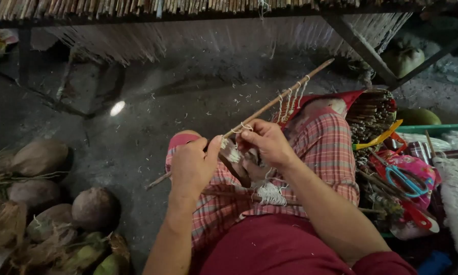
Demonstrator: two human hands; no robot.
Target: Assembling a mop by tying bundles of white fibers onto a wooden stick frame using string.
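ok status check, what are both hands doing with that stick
Left hand grips the stick. Right hand pinches white string on it. Stick lies across the lap; more string loops further up. Nothing blocking.

One view only, from my head camera, worn high and tipped steeply down over the lap. It faces forward and down, close in: forearms enter from the bottom edge, both hands near mid-frame. The concrete floor (pixel 137 117) fills the far ground; a rack (pixel 188 12) of sticks crosses the top edge. No second view shares anything.
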